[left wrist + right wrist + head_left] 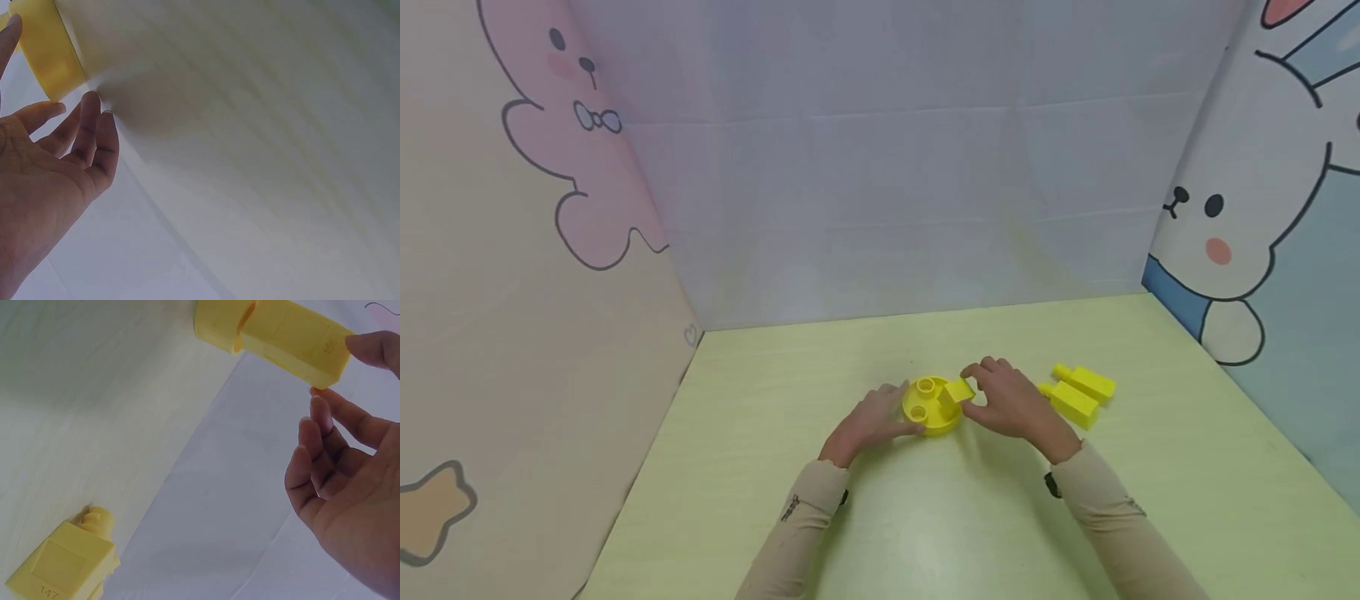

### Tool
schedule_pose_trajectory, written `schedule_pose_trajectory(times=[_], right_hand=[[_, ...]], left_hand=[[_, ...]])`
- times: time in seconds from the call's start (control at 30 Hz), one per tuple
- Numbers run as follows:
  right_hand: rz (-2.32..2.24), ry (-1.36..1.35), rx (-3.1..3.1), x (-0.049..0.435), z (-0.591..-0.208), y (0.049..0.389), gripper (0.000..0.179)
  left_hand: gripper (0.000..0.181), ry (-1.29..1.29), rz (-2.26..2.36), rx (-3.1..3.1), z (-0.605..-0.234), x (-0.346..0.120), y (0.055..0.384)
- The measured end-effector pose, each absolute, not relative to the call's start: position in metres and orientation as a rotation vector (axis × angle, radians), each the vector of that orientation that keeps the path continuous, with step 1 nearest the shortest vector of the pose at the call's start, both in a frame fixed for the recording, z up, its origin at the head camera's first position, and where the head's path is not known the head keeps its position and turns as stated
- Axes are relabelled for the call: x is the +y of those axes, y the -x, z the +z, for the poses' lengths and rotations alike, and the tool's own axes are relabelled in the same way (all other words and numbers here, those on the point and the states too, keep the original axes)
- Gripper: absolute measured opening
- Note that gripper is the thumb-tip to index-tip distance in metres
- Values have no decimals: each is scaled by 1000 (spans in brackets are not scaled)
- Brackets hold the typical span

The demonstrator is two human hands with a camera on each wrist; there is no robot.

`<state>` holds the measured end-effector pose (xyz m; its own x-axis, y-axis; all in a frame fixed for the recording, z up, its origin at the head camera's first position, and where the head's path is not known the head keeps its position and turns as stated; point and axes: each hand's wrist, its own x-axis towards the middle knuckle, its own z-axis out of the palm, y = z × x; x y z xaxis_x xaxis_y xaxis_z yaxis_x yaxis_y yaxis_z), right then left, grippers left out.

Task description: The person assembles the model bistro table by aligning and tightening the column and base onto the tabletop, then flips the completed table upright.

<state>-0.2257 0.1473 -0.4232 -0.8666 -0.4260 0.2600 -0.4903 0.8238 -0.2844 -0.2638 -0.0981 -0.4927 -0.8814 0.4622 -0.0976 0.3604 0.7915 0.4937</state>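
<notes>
In the head view, a round yellow base (932, 405) with raised ring sockets lies on the table. My left hand (877, 414) grips the base from its left side, thumb at the near rim and fingers at the far rim. At the base's right side stands a tilted yellow block (958, 390). The right hand (1003, 402) pinches its outer end between thumb and index finger. In the right wrist view this block (294, 339) bears an embossed number, its inner end against the base (217, 324); that end's fit is hidden.
Two more yellow blocks, a nearer one (1074, 405) and a farther one (1092, 383), lie side by side to the right of my right hand. Their threaded stubs point left. A pale back wall (910, 208) and printed side panels enclose the table (760, 433).
</notes>
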Motion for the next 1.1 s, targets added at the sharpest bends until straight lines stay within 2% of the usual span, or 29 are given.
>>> schedule_pose_trajectory(times=[0.23, 0.47, 0.63, 0.87, 1.1], right_hand=[[448, -675, -2809, 142, -429, 226, 45], [460, -678, -2771, 139, -428, 227, 35], [426, -641, -2761, 132, -433, 227, 44], [578, -796, -2808, 135, -433, 229, 49], [571, -733, -2792, 135, -440, 236, 43]], left_hand=[[97, -661, 713, 2780, -496, -99, 265], [95, -668, 731, 2782, -494, -99, 263], [96, -668, 725, 2781, -494, -100, 263], [96, -665, 709, 2779, -493, -99, 263], [95, -652, 700, 2777, -492, -99, 263]])
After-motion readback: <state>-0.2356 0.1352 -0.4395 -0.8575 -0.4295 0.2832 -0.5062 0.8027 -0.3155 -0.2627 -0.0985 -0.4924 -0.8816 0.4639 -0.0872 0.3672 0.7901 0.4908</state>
